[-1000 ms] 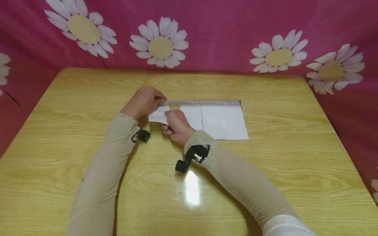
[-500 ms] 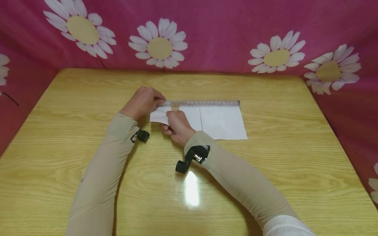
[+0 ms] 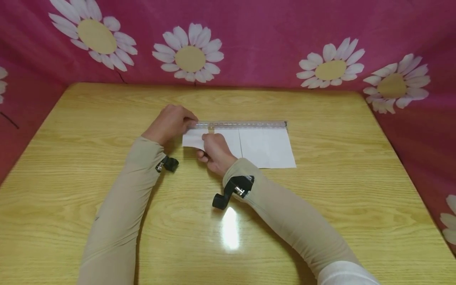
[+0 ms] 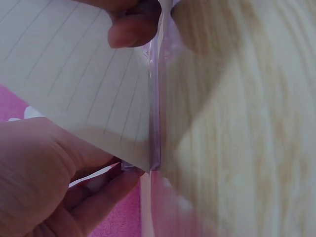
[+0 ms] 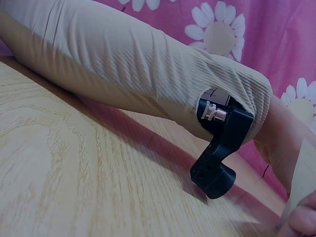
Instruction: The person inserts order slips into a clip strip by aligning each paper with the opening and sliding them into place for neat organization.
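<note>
In the head view my left hand (image 3: 169, 123) pinches the left end of a clear ruler (image 3: 249, 125) between thumb and fingers. The ruler lies along the back edge of several white paper pieces. My right hand (image 3: 218, 152), thumb on top and fingers curled under, holds the front right corner of the left paper piece (image 3: 192, 136), raised off the table. A narrow strip of tabletop shows between it and the middle piece (image 3: 229, 138); the right piece (image 3: 267, 148) lies flat. From below, the left wrist view shows lined paper (image 4: 84, 64) meeting the ruler (image 4: 154, 113).
Wood-grain table (image 3: 178, 237) lies under everything, with a bright reflection in front of the right hand. A pink curtain with daisies (image 3: 256, 43) hangs behind it. Black camera mounts (image 3: 229, 192) stick out from the beige sleeves.
The left paper piece has slid right along the ruler with my right hand, and the gap to the middle piece has narrowed. My left hand keeps hold of the ruler's end.
</note>
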A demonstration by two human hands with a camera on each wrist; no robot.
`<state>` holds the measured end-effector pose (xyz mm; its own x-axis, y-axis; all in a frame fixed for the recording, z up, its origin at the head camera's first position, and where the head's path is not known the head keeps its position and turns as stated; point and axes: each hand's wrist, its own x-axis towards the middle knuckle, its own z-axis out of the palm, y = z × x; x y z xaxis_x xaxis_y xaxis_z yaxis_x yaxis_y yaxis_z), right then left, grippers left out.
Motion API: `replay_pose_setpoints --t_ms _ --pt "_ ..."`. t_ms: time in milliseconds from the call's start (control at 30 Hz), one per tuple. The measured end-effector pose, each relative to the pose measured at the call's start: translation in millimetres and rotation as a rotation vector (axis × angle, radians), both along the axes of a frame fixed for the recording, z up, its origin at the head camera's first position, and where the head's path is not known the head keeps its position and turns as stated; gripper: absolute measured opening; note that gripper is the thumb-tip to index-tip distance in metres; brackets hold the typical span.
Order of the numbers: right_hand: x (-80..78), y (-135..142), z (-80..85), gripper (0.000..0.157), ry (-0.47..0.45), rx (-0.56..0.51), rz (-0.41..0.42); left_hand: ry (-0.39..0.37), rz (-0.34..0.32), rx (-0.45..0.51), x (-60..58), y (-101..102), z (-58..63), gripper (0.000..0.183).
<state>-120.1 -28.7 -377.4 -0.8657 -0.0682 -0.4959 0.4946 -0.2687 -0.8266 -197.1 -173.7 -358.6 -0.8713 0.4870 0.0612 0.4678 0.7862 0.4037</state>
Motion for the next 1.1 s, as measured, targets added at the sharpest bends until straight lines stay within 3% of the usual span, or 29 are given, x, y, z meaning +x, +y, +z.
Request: replay_pose_setpoints --t_ms 233,767,1100 --pt "-0.3 2.3 0.1 0.017 -0.003 -0.015 -0.013 -0.007 0.007 0.008 0.4 -1.0 -0.2 0.019" --pt "1.4 8.7 0.8 0.030 0.003 0.016 0.016 -0.006 0.004 0.006 -0.3 -0.7 -2.1 0.019" --pt "2.7 8.1 0.6 0.023 0.007 0.025 -0.008 0.002 0.008 0.009 -0.3 0.4 -0.7 0.018"
